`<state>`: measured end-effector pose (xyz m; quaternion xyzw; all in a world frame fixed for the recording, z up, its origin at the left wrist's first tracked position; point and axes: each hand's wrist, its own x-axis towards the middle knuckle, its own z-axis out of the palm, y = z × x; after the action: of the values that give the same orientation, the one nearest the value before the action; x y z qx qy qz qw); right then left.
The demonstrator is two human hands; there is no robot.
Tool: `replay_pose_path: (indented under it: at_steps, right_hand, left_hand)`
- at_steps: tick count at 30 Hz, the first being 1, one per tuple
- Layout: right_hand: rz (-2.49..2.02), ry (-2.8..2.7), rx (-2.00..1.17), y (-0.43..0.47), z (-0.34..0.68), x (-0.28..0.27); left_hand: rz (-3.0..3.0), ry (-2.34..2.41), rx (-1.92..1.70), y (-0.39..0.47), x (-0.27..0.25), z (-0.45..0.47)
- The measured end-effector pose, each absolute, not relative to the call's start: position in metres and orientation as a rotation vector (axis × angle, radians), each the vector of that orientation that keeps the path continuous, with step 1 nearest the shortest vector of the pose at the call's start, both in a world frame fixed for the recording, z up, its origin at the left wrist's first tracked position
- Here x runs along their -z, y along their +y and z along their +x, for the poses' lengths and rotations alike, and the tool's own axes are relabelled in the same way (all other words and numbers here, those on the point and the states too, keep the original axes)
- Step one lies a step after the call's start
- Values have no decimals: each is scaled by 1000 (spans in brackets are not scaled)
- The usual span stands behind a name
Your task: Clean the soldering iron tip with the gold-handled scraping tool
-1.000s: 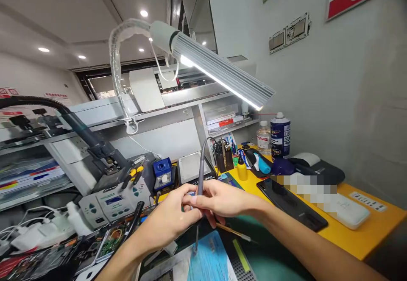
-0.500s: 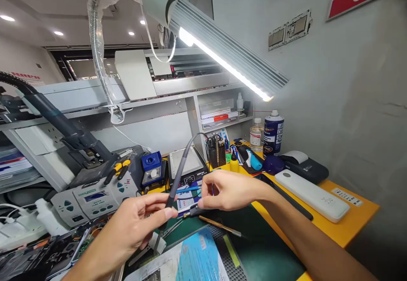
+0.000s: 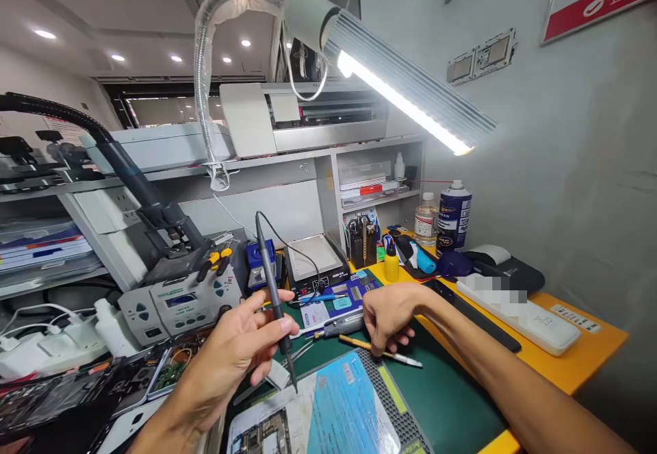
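A dark soldering iron (image 3: 270,272) with a thin black cable is held upright by my left hand (image 3: 241,344), its fingers closed round the grip. The iron's tip points down at the front edge of a circuit board (image 3: 269,433) beside a blue and white sheet (image 3: 343,409). Over the green mat (image 3: 452,392), my right hand (image 3: 393,313) bends down with its fingertips pinched on the wooden handle of a brush (image 3: 354,342). Just behind the brush lies a grey pen-shaped tool (image 3: 343,324) with a brass-coloured end. Tweezers (image 3: 302,352) rest near the iron.
On the left stand a grey rework station (image 3: 177,310) and opened phone parts (image 3: 66,399). A lit lamp (image 3: 405,98) hangs overhead. At the back are a hot plate (image 3: 315,259), a yellow bottle (image 3: 391,262) and a spray can (image 3: 454,218). A white power bank (image 3: 534,324) lies right.
My right hand has left the grey pen-shaped tool and moved down to the brush. The soldering iron in my left hand has swung more upright. The view has shifted.
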<state>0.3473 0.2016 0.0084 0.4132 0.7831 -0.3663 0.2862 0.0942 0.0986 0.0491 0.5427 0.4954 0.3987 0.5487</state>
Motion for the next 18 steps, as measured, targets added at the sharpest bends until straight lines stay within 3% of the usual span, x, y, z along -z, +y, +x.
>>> replay_pose_path:
  at_steps: [18]
  right_hand:
    - [1462,2003,1032,191,373,-4]
  left_hand:
    - [1267,1193,-886,100,-32,84]
